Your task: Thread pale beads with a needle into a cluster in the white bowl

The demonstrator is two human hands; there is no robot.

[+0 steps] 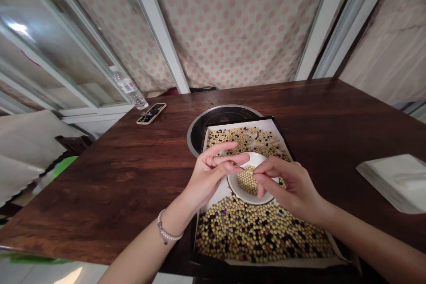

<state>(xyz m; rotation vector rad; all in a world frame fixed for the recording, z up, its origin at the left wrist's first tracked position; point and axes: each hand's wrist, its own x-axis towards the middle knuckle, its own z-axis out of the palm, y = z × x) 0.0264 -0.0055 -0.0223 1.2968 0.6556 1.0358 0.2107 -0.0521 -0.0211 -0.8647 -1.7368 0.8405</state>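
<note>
My left hand [213, 168] pinches a thin dark strand [238, 166], wire or thread, between thumb and finger, its other fingers stretched out. Facing it, my right hand [286, 184] has thumb and forefinger closed at the strand's far end. What sits in that pinch is too small to make out against the pale beads behind. Both hands hover over a white dark-rimmed bowl [234, 191] that holds pale yellow beads [246, 181]. Under the bowl, a shallow black-edged box [216, 193] with a white lining carries many loose beads [256, 230], mostly yellow and black.
A round dark tray [196, 131] with a metal rim lies partly beneath the box. On the wooden table [133, 177] are a phone [151, 114] and a clear plastic bottle [129, 88] at the back left. A white package [396, 179] lies at the right.
</note>
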